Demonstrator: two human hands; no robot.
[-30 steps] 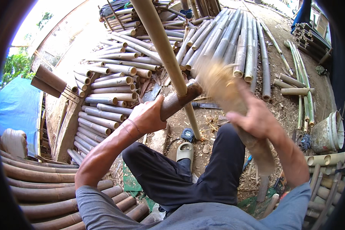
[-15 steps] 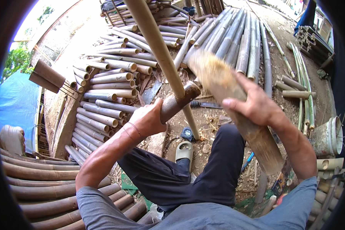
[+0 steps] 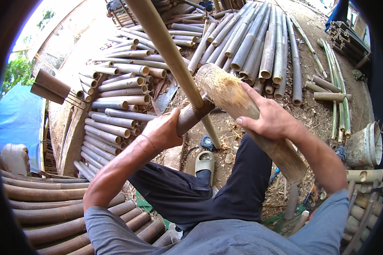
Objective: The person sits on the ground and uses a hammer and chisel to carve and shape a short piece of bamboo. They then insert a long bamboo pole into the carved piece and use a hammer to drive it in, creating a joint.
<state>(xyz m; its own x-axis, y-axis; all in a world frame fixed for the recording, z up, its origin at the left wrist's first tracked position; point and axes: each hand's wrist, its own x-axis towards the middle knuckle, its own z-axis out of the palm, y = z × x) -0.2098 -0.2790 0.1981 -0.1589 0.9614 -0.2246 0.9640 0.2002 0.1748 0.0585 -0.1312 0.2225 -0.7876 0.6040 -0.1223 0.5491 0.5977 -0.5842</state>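
My left hand is wrapped round a short dark bamboo tube. A long pale bamboo pole slants down from the top and appears to pass through that tube, coming out below it toward the ground. My right hand grips a thick bamboo club, fingers on its far side and thumb on top. The club's far end has a frayed, splintered patch and lies at the tube's right end; the club hides that end, so I cannot tell whether they touch.
Stacked bamboo lengths stand to the left, and longer poles lie ahead. A tape measure rests by my sandalled foot. A dirty white bucket is at the right. Curved bamboo fills the near left.
The club, smeared by motion before, now shows sharply, its frayed end shifted left toward the tube. My right hand has moved slightly left with it. My left hand keeps its hold.
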